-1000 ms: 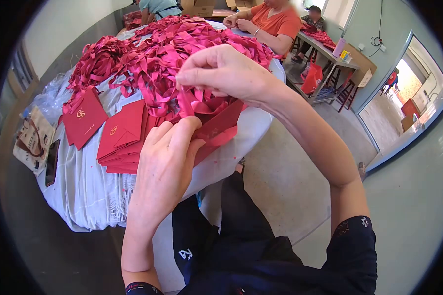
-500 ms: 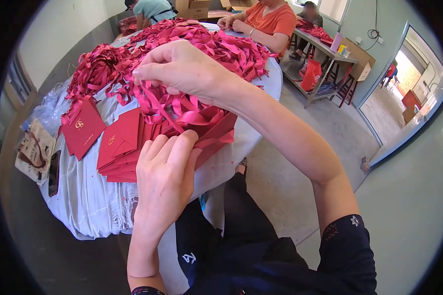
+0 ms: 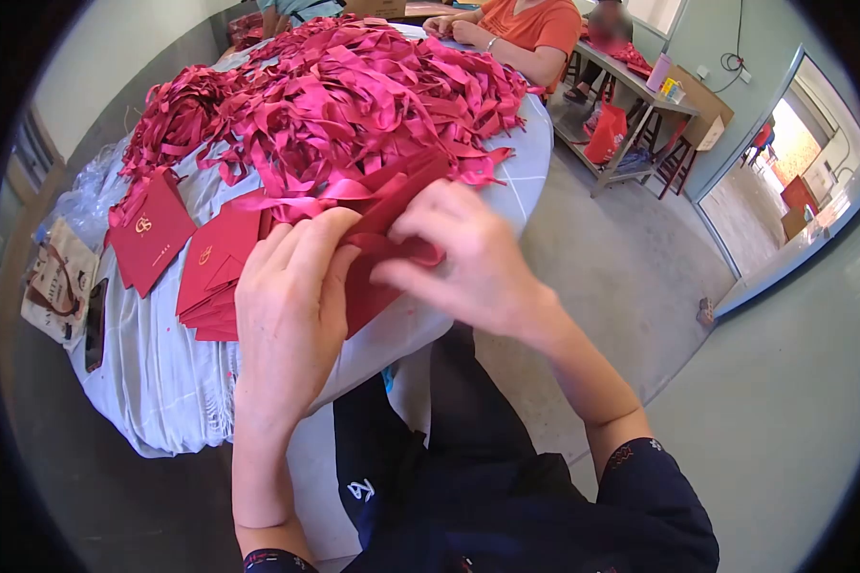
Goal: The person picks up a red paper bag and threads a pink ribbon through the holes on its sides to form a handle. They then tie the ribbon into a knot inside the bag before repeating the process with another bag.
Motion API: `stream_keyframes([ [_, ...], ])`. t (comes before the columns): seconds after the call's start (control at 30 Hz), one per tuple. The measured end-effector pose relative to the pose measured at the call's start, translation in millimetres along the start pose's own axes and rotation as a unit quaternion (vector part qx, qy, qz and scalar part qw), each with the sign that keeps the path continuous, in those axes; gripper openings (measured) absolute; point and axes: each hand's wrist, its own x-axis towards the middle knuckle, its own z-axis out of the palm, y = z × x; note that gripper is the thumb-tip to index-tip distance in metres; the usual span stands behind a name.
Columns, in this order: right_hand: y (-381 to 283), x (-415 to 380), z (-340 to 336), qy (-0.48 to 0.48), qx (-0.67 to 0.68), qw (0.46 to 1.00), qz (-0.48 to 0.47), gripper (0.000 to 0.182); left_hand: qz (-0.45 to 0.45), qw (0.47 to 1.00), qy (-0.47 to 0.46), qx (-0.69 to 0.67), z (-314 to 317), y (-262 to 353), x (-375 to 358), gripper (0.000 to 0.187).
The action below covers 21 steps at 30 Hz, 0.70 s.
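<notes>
My left hand (image 3: 291,306) is closed, pinching a folded red paper piece (image 3: 365,291) and the pink-red ribbon (image 3: 306,207) at its upper edge. To its right, my right hand (image 3: 468,258) is blurred by motion, thumb and fingers curved around a ribbon loop at the paper's right side. Whether it grips the loop does not show clearly. A stack of red paper pieces (image 3: 210,277) with gold print lies left of my left hand. One more printed red piece (image 3: 151,234) lies farther left. Behind both hands rises a big heap of loose ribbons (image 3: 344,100).
White cloth covers the round table (image 3: 148,382). A phone (image 3: 96,325), a cloth bag (image 3: 59,286) and clear plastic (image 3: 81,210) lie at the left edge. Across the table sits a person in orange (image 3: 530,38). A side bench (image 3: 602,172) stands at the right.
My right hand has come down from above the ribbon heap to the paper's right side. The ribbon it held stretched upward now curves low between the hands. The view has shifted slightly.
</notes>
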Motion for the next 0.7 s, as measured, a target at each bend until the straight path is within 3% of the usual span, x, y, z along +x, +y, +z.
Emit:
stream_keyframes([
  [0.03, 2.4, -6.3, 4.5, 0.008, -0.055, 0.997, -0.053, 0.018, -0.002, 1.0, 0.009, 0.011, 0.7, -0.2, 1.1, 0.02],
  [0.13, 10.0, -22.0, 10.9, 0.014, -0.066, 0.997, -0.045, 0.016, -0.01, 0.999, -0.007, 0.036, -1.7, 2.5, 2.8, 0.019],
  [0.2, 9.8, -32.2, 3.9, -0.021, 0.109, 0.993, 0.026, 0.012, -0.014, 0.998, -0.015, 0.054, -3.4, 4.1, 4.2, 0.019],
  [0.23, 6.6, -37.2, -0.6, -0.02, 0.109, 0.993, 0.027, 0.012, -0.001, 0.997, -0.004, 0.08, -3.0, 4.4, 5.3, 0.018],
  [0.3, -1.1, -46.2, -14.2, -0.083, 0.232, 0.957, 0.155, 0.009, 0.015, 0.995, 0.006, 0.1, -2.1, 6.4, 7.4, 0.018],
  [0.37, 5.2, -57.9, -23.1, -0.088, 0.185, 0.969, 0.134, 0.009, 0.029, 0.987, 0.02, 0.157, -4.0, 9.0, 8.9, 0.019],
  [0.5, 13.2, -79.9, -42.0, -0.086, 0.191, 0.96, 0.183, 0.01, 0.026, 0.983, 0.029, 0.182, -2.6, 15.6, 10.4, 0.019],
  [0.7, 21.4, -101.8, -67.2, -0.06, 0.203, 0.938, 0.274, 0.01, 0.023, 0.99, -0.01, 0.136, -2.1, 17.6, 14.3, 0.023],
])
